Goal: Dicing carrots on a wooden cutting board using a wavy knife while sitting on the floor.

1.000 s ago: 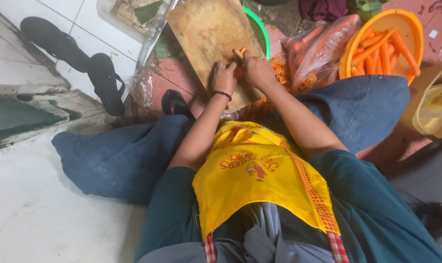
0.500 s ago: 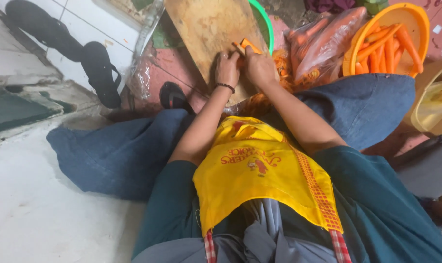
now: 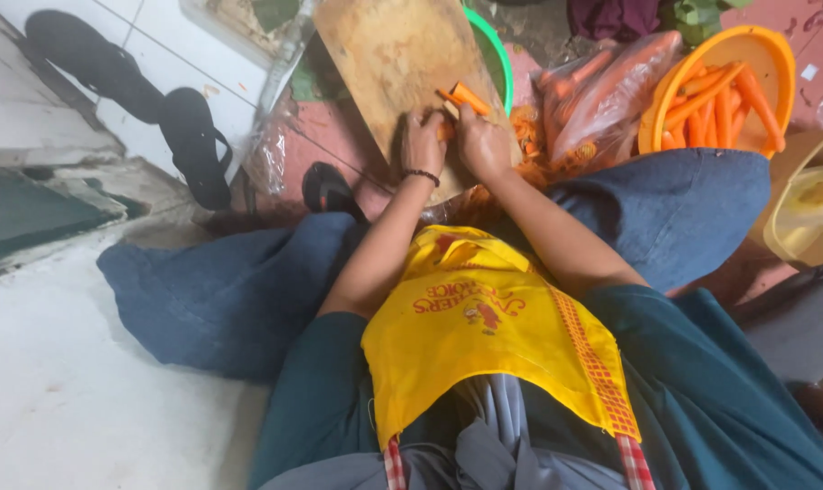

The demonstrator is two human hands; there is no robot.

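Hands at work on a worn, pale wooden cutting board (image 3: 389,63), seen from above over a yellow cloth apron (image 3: 484,318). Left hand (image 3: 423,143), black band at the wrist, clenched over the near end of a short orange carrot piece (image 3: 461,98). Right hand (image 3: 482,145) closed just beside it, touching the same piece; blade or tool inside that fist impossible to make out. Carrot's long axis slanting away from the body, up and to the right, free end poking out just beyond the right knuckles. Right hand nearer that free end. Behind the board, a green plastic bowl rim (image 3: 500,56). Farther right, a clear plastic bag of carrots (image 3: 602,91) and a round orange plastic basin of peeled carrots (image 3: 715,91).
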